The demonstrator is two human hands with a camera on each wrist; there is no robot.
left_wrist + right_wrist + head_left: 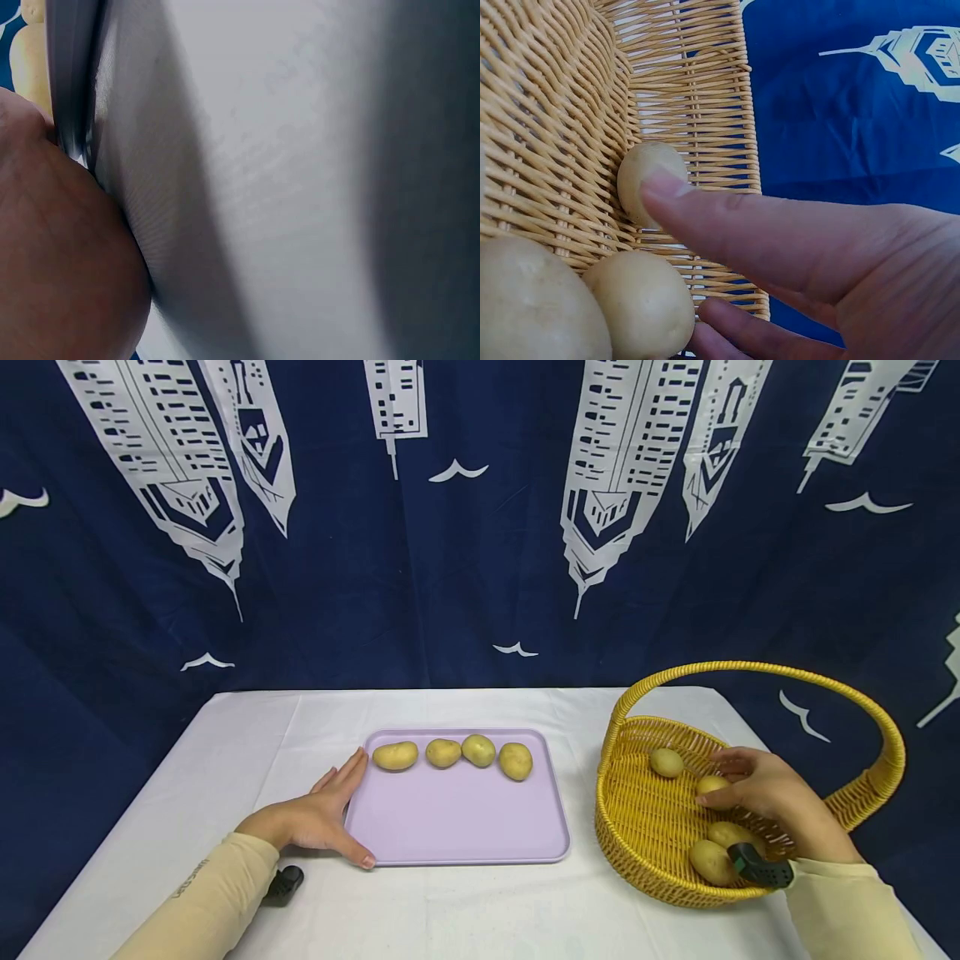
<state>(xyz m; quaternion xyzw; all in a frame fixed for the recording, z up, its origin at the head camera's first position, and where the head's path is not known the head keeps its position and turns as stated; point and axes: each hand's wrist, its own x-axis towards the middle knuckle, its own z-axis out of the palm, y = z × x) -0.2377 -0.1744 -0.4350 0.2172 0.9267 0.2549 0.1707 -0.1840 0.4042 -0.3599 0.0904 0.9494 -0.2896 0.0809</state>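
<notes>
Reaching into the basket [873, 793], the right hand [776, 797] touches a potato [711, 785] with loosely spread fingers. The left hand [318, 814] lies flat, fingers straight, against the tray [457, 827].

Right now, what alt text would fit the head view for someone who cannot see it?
A person's right hand reaches among potatoes in a yellow wicker basket, while the left hand rests against a lilac plastic tray holding a row of four potatoes.

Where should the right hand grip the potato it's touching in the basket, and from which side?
Across its short middle, from above. That potato lies flat on the weave of the basket with its top bare under the right hand. Other potatoes sit just nearer the person, so a side approach looks crowded.
</notes>
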